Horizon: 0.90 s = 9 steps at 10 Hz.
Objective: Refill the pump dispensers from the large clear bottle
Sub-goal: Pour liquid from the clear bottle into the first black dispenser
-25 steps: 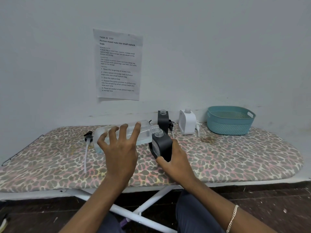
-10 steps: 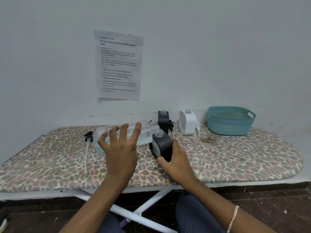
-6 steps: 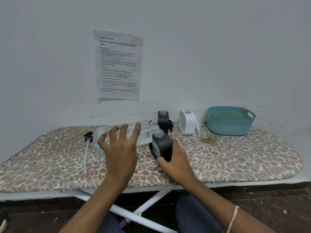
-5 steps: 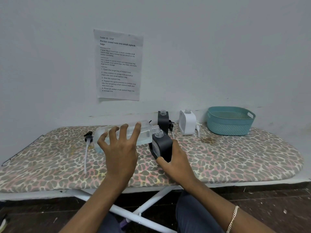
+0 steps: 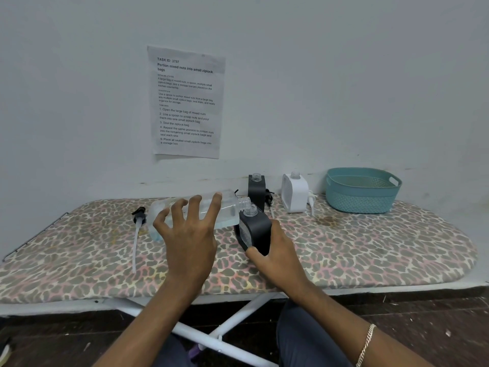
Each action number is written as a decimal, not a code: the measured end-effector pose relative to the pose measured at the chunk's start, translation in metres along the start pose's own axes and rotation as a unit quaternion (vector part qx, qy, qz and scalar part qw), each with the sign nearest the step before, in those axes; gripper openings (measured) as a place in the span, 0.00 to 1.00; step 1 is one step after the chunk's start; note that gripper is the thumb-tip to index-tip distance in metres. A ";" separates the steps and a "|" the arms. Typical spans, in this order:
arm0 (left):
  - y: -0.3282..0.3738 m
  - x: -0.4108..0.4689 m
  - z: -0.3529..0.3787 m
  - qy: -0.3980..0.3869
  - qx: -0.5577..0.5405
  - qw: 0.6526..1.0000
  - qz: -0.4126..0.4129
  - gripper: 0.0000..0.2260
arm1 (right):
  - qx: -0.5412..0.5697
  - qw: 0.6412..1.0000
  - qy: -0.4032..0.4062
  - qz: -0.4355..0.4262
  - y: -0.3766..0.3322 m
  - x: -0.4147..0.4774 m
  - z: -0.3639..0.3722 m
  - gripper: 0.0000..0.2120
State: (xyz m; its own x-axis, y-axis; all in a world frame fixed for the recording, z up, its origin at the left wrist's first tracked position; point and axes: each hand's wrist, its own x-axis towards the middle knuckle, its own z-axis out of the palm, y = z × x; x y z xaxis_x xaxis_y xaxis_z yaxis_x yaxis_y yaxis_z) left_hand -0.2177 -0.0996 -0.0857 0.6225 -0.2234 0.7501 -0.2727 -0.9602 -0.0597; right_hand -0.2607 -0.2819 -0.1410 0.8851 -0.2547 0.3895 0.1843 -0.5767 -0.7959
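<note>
1. The left hand (image 5: 189, 239) held the large clear bottle (image 5: 225, 210) on its side above the ironing board (image 5: 370, 247), with spread, curved fingers (image 5: 195, 207) wrapped over the bottle's upper side.
2. The bottle lay almost level, base to the left and open mouth to the right. A little pale blue liquid sat along its lower side.
3. The bottle's mouth was right at the open neck of the black pump dispenser (image 5: 255, 229), touching it or very nearly so; which could not be told.
4. The right hand (image 5: 275, 255) gripped that black dispenser from the near side, thumb on its front edge and fingers behind. The dispenser was tilted to the left, toward the bottle.
5. A black pump head with a long clear tube (image 5: 137, 226) lay on the board to the left of the bottle.
6. A second black dispenser (image 5: 256, 189), uncapped, stood upright near the wall behind the tilted one.
7. A white dispenser (image 5: 295, 193), also uncapped, stood just to its right, with a white pump (image 5: 311, 202) lying beside it.
8. A teal basket (image 5: 362, 192) sat at the back right of the board, apart from the dispensers.
9. A printed sheet (image 5: 186, 102) was stuck to the wall above the board.
10. A chain bracelet (image 5: 366, 345) circled the right wrist.
</note>
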 end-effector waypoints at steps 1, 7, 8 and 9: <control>0.000 0.000 0.000 0.000 -0.001 1.000 0.000 0.39 | 0.000 1.000 -0.001 0.000 0.000 0.000 0.000 0.23; 0.000 0.000 -0.002 -0.007 -0.004 1.000 0.001 0.40 | 0.000 1.000 0.000 0.003 -0.002 -0.001 -0.001 0.22; 0.001 0.000 -0.002 -0.007 -0.006 1.000 0.000 0.40 | -0.002 1.000 0.000 0.003 -0.002 -0.001 -0.001 0.22; 0.001 0.000 -0.002 -0.008 -0.008 1.000 -0.001 0.40 | -0.005 1.000 0.001 0.005 -0.002 0.000 -0.001 0.21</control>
State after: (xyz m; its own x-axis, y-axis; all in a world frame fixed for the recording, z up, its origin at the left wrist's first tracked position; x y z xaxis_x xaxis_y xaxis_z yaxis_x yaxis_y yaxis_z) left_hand -0.2189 -0.1000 -0.0845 0.6344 -0.2251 0.7395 -0.2831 -0.9579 -0.0487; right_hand -0.2611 -0.2814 -0.1389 0.8864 -0.2612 0.3822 0.1710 -0.5824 -0.7947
